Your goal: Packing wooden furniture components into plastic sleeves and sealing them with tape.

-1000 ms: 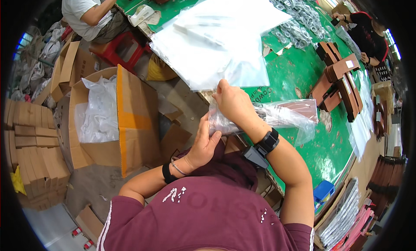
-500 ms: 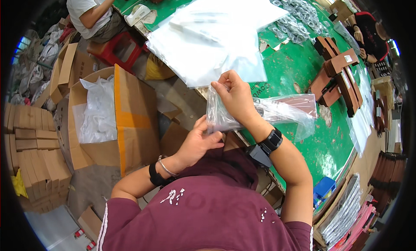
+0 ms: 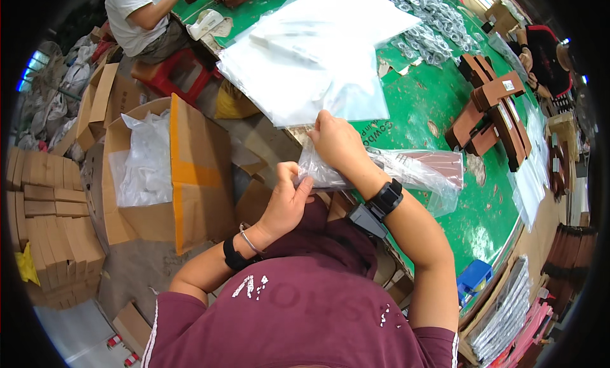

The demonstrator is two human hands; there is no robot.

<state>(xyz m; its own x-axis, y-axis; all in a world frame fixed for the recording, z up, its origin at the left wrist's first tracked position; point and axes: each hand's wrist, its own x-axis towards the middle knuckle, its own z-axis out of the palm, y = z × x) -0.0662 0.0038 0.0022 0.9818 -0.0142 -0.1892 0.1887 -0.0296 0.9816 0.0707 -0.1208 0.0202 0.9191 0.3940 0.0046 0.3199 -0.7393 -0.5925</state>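
Note:
A clear plastic bag [image 3: 406, 168] with a flat reddish-brown piece [image 3: 432, 162] inside lies across the table's near edge. My right hand [image 3: 340, 142] is closed on the upper side of the bag's left end, its fingertips pinched together. My left hand [image 3: 284, 206] holds the lower corner of that same end between thumb and fingers. The plastic is bunched up between my two hands. Just beyond them, a spread of large translucent plastic bags [image 3: 305, 57] covers part of the green table [image 3: 413, 92].
Stacked brown pieces [image 3: 492, 111] stand at the right, with small grey wrapped parts [image 3: 432, 25] heaped behind. A cardboard box [image 3: 203, 171] holding crumpled plastic [image 3: 146, 168] is at the left. One person [image 3: 136, 15] sits far left; another [image 3: 546, 60] is far right. A blue bin [image 3: 475, 276] sits at the right edge.
My right hand has turned over and moved slightly down, pulling the bag's end lower. My left hand has shifted a little left, its fingers curling more tightly on the plastic.

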